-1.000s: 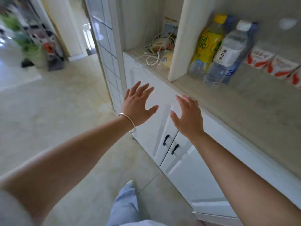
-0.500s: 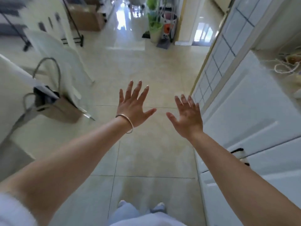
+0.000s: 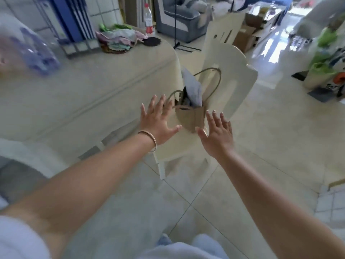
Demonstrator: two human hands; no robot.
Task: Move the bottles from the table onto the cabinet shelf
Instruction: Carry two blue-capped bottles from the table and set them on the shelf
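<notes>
A clear bottle with a red cap and red label point(image 3: 148, 21) stands upright at the far end of the cream table point(image 3: 89, 86). My left hand point(image 3: 158, 121) and my right hand point(image 3: 217, 133) are stretched out in front of me with fingers spread, holding nothing. Both hover above a chair, far short of the bottle. The cabinet shelf is out of view.
A cream plastic chair point(image 3: 224, 75) stands at the table's near corner with a tan handbag point(image 3: 190, 113) on its seat. On the table lie a pile of cloths point(image 3: 119, 39) and a dark round mat point(image 3: 151, 41). A blurred plastic bag point(image 3: 28, 51) sits at left. Tiled floor spreads to the right.
My view has swung away from the cabinet and its shelved bottles, past the open floor, to the table and chair. Both hands stay spread and hold nothing.
</notes>
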